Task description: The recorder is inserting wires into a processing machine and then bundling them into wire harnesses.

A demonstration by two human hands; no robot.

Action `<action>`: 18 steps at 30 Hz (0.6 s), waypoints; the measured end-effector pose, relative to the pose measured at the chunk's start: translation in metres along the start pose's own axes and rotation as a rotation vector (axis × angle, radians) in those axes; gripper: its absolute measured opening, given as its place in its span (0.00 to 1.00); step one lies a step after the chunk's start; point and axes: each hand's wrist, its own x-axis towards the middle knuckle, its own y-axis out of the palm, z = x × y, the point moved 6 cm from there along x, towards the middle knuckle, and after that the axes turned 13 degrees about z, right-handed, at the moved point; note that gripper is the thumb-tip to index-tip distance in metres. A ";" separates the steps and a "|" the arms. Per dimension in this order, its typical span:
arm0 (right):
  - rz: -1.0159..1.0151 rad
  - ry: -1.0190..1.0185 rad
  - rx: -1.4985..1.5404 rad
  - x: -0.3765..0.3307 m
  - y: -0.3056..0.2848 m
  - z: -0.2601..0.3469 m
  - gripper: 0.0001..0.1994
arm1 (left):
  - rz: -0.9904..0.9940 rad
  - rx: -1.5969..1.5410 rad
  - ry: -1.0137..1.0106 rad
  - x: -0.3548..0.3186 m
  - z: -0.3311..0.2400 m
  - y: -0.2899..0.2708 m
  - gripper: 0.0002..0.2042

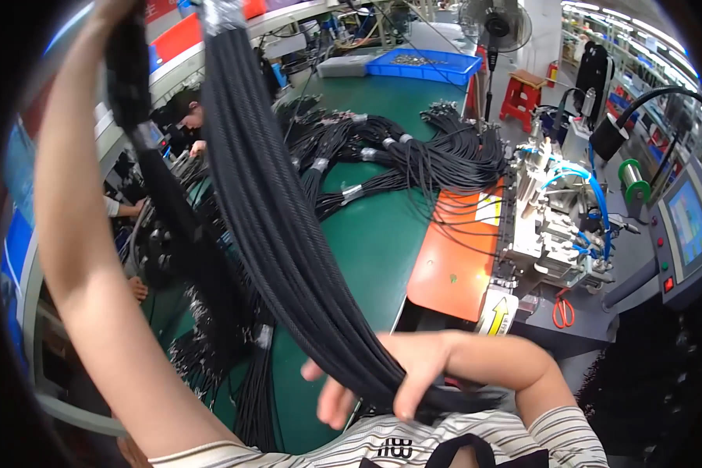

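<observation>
A thick bundle of black braided cables (269, 203) hangs in a long curve from the top edge down to my chest. Clear wrap (223, 15) binds it near the top. My right hand (413, 370) is curled round its lower part, thumb on the near side and fingers reaching past the far side. High at the upper left, my raised left hand (115, 9) is mostly cut off by the frame edge, its fingers hidden. A blurred dark length (129, 70) hangs just below that hand; whether the hand grips it is unclear.
More taped black cable bundles (351, 156) lie on the green table (366, 257). A blue tray (425, 66) stands at the back. To the right are an orange plate (452, 257), a metal machine (554, 218), red scissors (563, 310) and a screen (690, 226). A co-worker (191, 113) is at the left.
</observation>
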 end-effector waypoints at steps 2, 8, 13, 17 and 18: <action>-0.101 -0.096 0.015 -0.030 -0.006 -0.018 0.48 | 0.032 0.100 0.017 -0.018 -0.003 0.061 0.11; -1.000 -0.194 -0.216 -0.096 -0.052 0.007 0.18 | 0.287 0.166 -0.169 -0.035 0.033 0.254 0.19; -1.303 -0.353 -0.366 -0.119 -0.129 0.052 0.09 | 0.374 0.153 -0.342 -0.077 0.016 0.343 0.33; -1.454 -0.467 -0.292 -0.161 -0.200 0.081 0.07 | 0.634 -0.262 -0.280 -0.142 -0.026 0.433 0.24; -1.454 -0.405 -0.301 -0.156 -0.207 0.081 0.07 | 0.706 -0.371 -0.275 -0.175 -0.040 0.454 0.23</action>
